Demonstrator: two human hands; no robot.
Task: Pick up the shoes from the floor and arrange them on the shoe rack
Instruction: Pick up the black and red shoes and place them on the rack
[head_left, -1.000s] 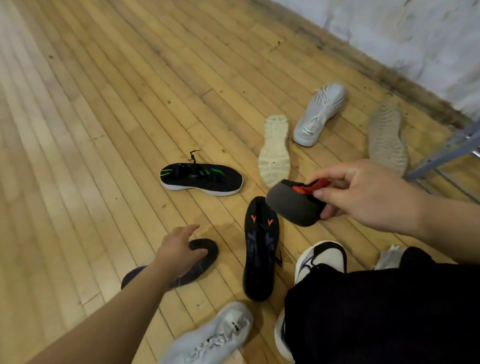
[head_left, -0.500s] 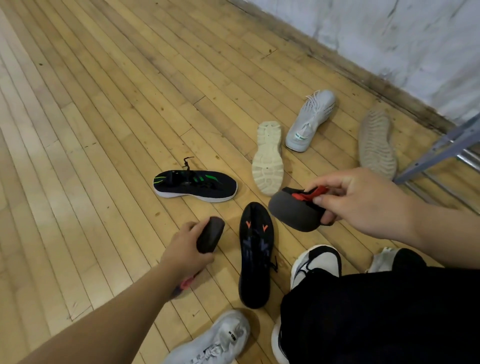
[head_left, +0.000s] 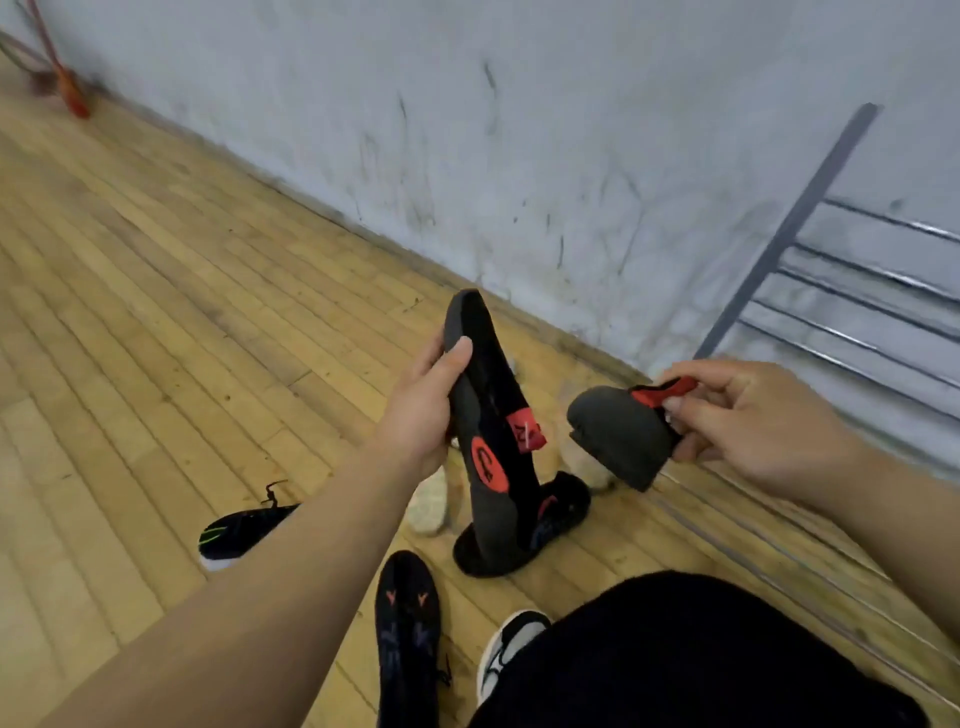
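My left hand (head_left: 423, 408) grips a black slipper-like shoe (head_left: 485, 415) with a grey sole and red patches, lifted off the floor and standing nearly on end. My right hand (head_left: 748, 415) pinches the red heel tab of its grey-soled mate (head_left: 615, 434), held in the air just to the right. The grey metal shoe rack (head_left: 841, 291) leans along the wall at the right, beyond my right hand. On the floor lie a black shoe with green marks (head_left: 239, 535), a black shoe sole-up with orange marks (head_left: 408, 623) and a pale sole (head_left: 428, 504).
A white and black sneaker (head_left: 506, 649) peeks out beside my black-clad knee (head_left: 701, 654) at the bottom. The scuffed white wall (head_left: 519, 130) runs diagonally behind the wooden floor (head_left: 156, 338). A red object (head_left: 72, 93) stands in the far left corner.
My left hand lifted the second black slipper off the floor and raised it beside the one in my right hand. My view swung up and right toward the wall and rack.
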